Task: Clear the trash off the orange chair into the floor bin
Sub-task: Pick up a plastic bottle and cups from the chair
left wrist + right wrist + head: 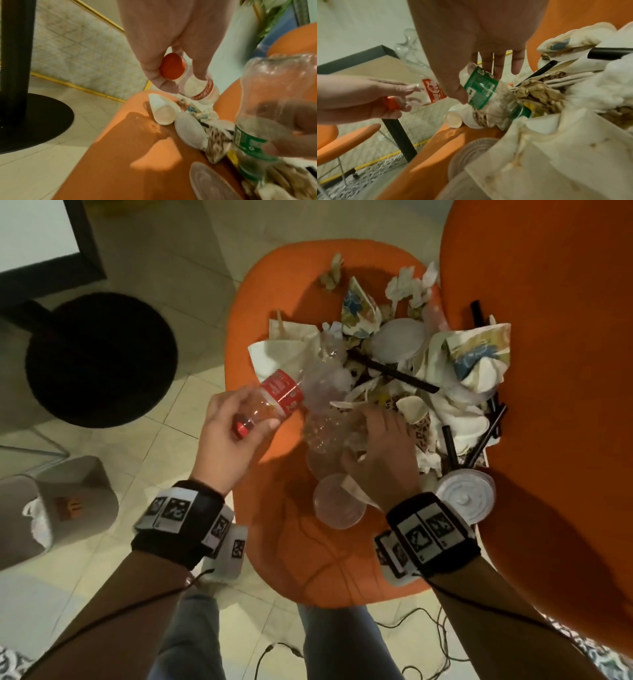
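Observation:
The orange chair seat (pixel 301 542) carries a heap of trash (pixel 428 364): crumpled napkins, paper cups, lids and black straws. My left hand (pixel 253 414) grips a clear red-label bottle (pixel 277 398) near its red cap (pixel 172 67), held above the seat's left edge. My right hand (pixel 363 440) lies at the front of the heap, thumb and fingers round a crumpled clear green-label bottle (pixel 481 89), which looms close in the left wrist view (pixel 265 108). The grey floor bin (pixel 85 498) with a white liner stands on the floor at lower left.
A clear plastic cup (pixel 339 501) and a white lidded cup (pixel 466 494) sit on the seat near my right wrist. A black round table base (pixel 101 359) stands left of the chair. Cables (pixel 411 621) trail on the tiled floor by my legs.

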Available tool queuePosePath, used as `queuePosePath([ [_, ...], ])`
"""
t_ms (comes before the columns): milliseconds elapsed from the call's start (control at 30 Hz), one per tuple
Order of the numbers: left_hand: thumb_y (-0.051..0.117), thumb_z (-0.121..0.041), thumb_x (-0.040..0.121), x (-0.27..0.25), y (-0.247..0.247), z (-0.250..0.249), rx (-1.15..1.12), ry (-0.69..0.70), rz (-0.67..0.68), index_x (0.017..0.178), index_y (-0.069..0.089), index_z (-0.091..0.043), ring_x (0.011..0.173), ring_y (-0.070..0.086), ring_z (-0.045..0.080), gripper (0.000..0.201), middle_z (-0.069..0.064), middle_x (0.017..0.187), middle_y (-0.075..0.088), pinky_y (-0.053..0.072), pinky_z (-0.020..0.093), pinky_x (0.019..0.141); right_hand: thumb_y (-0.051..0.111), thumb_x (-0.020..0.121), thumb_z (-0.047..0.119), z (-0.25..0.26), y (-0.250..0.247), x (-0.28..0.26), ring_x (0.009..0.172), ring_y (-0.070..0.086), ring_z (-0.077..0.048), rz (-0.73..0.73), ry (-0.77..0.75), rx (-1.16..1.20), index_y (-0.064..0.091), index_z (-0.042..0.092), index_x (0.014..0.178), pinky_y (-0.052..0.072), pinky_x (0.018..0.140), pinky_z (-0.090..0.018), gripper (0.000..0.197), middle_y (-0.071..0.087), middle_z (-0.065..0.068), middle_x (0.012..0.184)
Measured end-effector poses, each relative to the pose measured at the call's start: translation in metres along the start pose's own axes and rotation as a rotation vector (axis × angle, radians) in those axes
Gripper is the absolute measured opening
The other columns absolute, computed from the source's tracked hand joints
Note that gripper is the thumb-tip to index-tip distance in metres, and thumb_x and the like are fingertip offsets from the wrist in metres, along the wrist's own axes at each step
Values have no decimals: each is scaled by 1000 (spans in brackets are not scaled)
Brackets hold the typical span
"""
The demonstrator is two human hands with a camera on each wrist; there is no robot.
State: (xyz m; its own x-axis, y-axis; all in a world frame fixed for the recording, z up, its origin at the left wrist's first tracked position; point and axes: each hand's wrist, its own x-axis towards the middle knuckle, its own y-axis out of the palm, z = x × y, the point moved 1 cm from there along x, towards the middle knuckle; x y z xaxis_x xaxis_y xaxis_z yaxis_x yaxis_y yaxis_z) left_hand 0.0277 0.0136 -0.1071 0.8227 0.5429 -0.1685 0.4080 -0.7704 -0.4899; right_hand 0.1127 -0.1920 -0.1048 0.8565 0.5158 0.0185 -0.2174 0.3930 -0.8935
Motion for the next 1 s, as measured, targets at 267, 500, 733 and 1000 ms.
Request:
queuePosePath([
  [267,76,-22,76,-27,-89,17,-107,14,-142,114,58,-23,67,48,-5,42,-5,109,57,41,7,70,69,67,35,92,7,3,101,50,-23,-96,-16,256,51,11,122,47,82,-36,63,51,-11,112],
  [500,77,-19,75,-76,-215,88,-76,-200,-408,112,61,-24,68,49,-5,40,-12,93,53,38,2,69,72,69,30,244,84,8,99,40,0,253,-119,421,44,21,131,42,89,-14,68,48,-3,118],
  [733,74,-22,77,-138,-353,217,-31,-619,-621,115,58,-15,86,56,14,43,1,103,64,41,13,73,74,77,24,412,224,-13,93,57,-10,645,-70,449,37,17,134,48,79,-25,68,56,10,101],
  [1000,71,-24,79,-130,-432,324,69,-817,-482,134,43,-9,110,57,33,64,17,116,62,43,31,90,78,75,26,527,347,-26,107,59,-21,786,-85,364,28,17,144,44,80,-23,85,58,-4,124],
])
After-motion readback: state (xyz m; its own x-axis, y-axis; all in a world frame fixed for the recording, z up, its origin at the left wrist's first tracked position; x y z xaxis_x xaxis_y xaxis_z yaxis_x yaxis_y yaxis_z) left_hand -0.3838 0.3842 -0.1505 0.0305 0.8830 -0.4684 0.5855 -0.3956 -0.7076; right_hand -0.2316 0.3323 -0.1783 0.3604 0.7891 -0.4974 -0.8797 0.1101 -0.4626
